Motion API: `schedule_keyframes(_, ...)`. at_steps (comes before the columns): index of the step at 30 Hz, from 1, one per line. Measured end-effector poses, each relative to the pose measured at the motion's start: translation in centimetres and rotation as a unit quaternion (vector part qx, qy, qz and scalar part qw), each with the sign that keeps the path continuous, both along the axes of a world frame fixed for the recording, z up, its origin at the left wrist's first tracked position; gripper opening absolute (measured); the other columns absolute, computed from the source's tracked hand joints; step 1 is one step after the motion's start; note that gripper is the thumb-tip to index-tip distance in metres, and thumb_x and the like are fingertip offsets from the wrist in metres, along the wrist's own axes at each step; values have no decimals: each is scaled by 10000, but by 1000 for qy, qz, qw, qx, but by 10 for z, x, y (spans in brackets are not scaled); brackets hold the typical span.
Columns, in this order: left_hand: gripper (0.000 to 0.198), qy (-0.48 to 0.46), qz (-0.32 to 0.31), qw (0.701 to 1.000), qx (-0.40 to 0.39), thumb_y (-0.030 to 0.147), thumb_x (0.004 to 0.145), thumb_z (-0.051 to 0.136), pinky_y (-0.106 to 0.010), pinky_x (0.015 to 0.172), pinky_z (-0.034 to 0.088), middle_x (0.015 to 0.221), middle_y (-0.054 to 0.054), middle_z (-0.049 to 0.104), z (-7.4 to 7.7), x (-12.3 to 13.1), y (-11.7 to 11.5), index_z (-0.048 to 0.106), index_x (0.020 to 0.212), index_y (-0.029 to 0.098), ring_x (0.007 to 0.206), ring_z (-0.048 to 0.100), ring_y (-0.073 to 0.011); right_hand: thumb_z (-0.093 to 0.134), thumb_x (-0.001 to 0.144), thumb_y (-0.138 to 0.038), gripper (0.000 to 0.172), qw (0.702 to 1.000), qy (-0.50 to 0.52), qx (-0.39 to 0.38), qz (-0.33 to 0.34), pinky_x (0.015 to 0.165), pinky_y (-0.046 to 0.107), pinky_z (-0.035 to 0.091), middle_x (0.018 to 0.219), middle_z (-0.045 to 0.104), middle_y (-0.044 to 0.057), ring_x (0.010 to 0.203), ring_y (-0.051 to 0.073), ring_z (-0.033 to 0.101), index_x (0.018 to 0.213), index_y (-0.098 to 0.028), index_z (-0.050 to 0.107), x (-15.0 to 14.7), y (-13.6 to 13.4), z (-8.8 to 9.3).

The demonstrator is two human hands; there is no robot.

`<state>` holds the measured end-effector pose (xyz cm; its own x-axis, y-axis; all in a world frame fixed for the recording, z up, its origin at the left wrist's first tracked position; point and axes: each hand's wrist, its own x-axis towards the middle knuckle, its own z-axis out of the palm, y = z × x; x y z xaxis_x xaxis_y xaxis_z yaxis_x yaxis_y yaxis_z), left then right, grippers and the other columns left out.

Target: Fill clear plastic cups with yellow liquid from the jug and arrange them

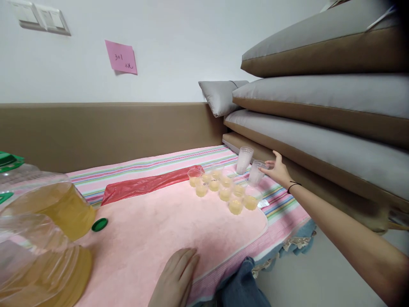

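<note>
A yellow-filled jug (68, 275) sits left of the left hand (177, 275), fingers together, while a clear, whitish cup (255, 175) meets the right hand's fingers (271, 172), clamped or not I cannot tell.

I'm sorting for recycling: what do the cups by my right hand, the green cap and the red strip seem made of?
Cups: probably thin, smooth plastic, judging by their translucent walls.
Green cap: likely moulded hard plastic, smooth, with uniform colour and a raised rim.
Red strip: apparently thin, glossy plastic film, given its wrinkles and highlights.
</note>
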<state>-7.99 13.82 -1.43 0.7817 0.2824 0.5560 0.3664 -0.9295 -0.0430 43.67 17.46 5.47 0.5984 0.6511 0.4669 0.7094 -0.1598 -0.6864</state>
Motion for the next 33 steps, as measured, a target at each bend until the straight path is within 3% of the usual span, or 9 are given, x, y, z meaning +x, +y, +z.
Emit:
schedule_keyframes(14, 355, 0, 2, 1000, -6, 159, 911, 434, -289, 918, 553, 1203, -57, 678, 0, -1, 0, 566, 1238, 196, 1064, 649, -182, 795, 558, -552, 1196, 999, 42, 24, -6, 940, 502, 478, 1127, 657, 128, 1092, 323, 617, 1492, -206, 133, -2, 8, -18)
schedule_keyframes(33, 342, -2, 7, 1000, 1, 146, 904, 433, -284, 894, 562, 1169, -71, 689, 0, 1, -1, 569, 1217, 175, 1040, 655, -180, 820, 575, -458, 1184, 1000, 30, -5, 0, 834, 462, 553, 1022, 689, 86, 971, 325, 675, 1492, -216, 111, -4, 11, 0)
